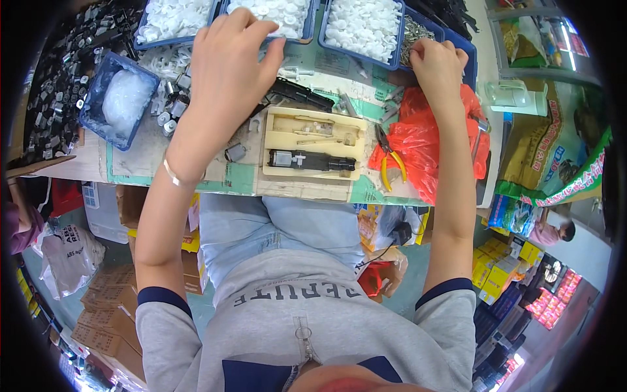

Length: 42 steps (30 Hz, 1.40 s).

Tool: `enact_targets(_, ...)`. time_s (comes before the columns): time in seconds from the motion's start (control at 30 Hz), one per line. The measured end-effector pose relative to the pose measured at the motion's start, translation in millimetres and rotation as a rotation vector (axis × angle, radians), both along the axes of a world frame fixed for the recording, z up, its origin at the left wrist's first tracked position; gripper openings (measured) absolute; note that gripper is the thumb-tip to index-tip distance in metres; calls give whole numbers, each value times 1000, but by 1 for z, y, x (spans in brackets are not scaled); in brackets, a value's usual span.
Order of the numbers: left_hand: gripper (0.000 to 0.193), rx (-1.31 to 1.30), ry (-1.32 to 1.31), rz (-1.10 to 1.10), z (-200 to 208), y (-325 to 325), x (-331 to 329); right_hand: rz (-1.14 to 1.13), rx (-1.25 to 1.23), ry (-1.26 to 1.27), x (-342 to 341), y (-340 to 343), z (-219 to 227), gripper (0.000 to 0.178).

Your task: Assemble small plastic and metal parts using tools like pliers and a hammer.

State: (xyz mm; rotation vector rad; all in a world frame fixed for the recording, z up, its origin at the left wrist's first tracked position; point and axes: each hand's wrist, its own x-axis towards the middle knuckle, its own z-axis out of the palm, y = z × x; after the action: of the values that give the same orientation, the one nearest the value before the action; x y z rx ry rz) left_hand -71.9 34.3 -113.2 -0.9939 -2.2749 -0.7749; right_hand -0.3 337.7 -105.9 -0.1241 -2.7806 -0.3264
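The white plastic parts [292, 16] lie in a blue bin [314, 21] by my left hand [232, 59]; they look light, stiff and slippery, probably best taken by their edges. That hand is loosely spread. My right hand [437, 68] bends over small metal pieces [413, 29]; whether it pinches any, I cannot tell. The worktable [134, 163] is cluttered; cardboard boxes [108, 300] stand below.

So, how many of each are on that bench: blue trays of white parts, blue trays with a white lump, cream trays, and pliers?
Blue trays of white parts: 3
Blue tray with white lump: 1
Cream tray: 1
Yellow-handled pliers: 1
Total: 6
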Motion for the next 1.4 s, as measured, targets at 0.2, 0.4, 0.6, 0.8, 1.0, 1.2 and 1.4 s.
enact_targets(0.2,14,-242,54,109,-5,33,-31,31,-52,-2,-7,6,0,15)
enact_targets(0.4,13,-319,87,73,-3,39,-38,-159,-579,74,-3,-3,19,20)
enact_targets(0.6,14,-438,161,23,6,40,-46,38,-1134,238,21,-55,37,12)
enact_targets(0.8,11,-203,66,-52,10,22,-32,121,-1617,273,37,-99,34,6)
enact_targets(1.0,8,529,-1052,-426,18,12,19,322,-1685,464,48,-145,28,13)
enact_targets(1.2,10,909,-1358,-490,15,9,66,428,-1337,496,62,-157,21,18)
enact_targets(1.4,7,1016,-1362,-457,14,7,84,395,-1402,455,71,-162,25,20)
